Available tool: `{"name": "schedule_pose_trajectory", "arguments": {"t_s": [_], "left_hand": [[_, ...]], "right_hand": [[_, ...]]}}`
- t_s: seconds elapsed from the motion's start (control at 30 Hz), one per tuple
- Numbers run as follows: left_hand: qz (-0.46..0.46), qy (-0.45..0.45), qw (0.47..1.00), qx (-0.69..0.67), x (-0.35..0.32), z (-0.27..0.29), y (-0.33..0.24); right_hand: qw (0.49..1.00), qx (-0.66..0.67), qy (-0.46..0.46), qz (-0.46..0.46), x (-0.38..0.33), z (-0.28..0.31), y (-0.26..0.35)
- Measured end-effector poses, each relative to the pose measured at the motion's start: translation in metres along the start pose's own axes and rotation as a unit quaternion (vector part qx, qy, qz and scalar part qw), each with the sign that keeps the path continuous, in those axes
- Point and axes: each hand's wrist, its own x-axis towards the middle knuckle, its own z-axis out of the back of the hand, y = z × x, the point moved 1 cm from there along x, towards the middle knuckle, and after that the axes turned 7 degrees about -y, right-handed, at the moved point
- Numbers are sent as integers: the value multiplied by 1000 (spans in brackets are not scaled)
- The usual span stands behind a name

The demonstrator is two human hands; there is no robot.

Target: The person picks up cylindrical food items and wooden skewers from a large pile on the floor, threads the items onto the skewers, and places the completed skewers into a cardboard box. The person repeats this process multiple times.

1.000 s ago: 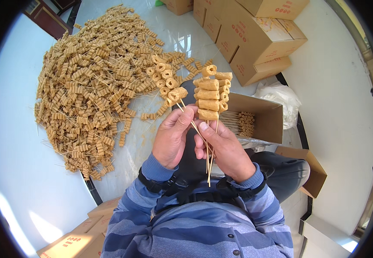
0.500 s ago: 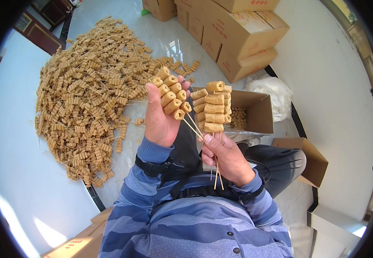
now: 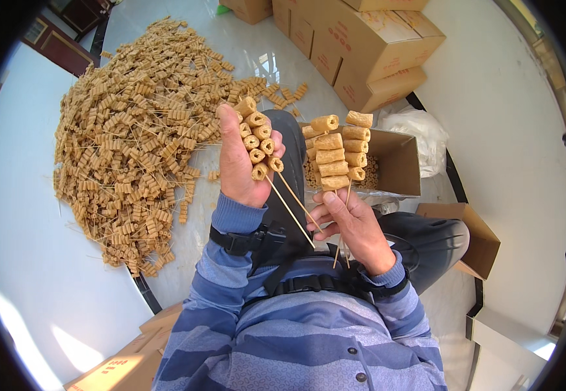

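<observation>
Two skewers of tan, hollow rolled food pieces (image 3: 255, 138) lie side by side in my left hand (image 3: 238, 171), its thumb along their left side. Their bare sticks slant down to the right, and one stick's end comes close to my right fingers. My right hand (image 3: 355, 225) grips several more skewers (image 3: 330, 156) by their sticks, thumb on top just below the rolls. These skewers fan out slightly, rolls upward, stick ends pointing down toward my lap. Behind them stands an open cardboard box (image 3: 397, 159) with rolls packed inside.
A large heap of skewers (image 3: 133, 143) covers the floor at the left. Stacked closed cartons (image 3: 368, 49) stand at the back right, near a white plastic bag (image 3: 420, 138). Another open carton (image 3: 485, 244) sits beside my right knee, and more cartons (image 3: 123, 358) are at the lower left.
The skewers in my right hand have spread apart and moved slightly right. The sticks of the left-hand pair have separated from my right thumb's grip and swung lower.
</observation>
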Motion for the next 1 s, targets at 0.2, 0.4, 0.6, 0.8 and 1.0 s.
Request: {"name": "schedule_pose_trajectory", "arguments": {"t_s": [0.2,0.4,0.6,0.8,1.0], "left_hand": [[86,17,996,22,-10,8,14],[49,4,998,49,-28,-3,40],[21,40,998,47,-28,-3,36],[20,82,993,81,-23,7,36],[-23,57,992,106,-26,6,40]], "right_hand": [[973,-200,-67,95,10,14,-4],[950,-269,-114,109,9,6,-9],[960,-232,-92,126,-1,0,-4],[992,-67,-58,88,0,-7,-11],[991,-43,-80,100,1,-7,-15]]}}
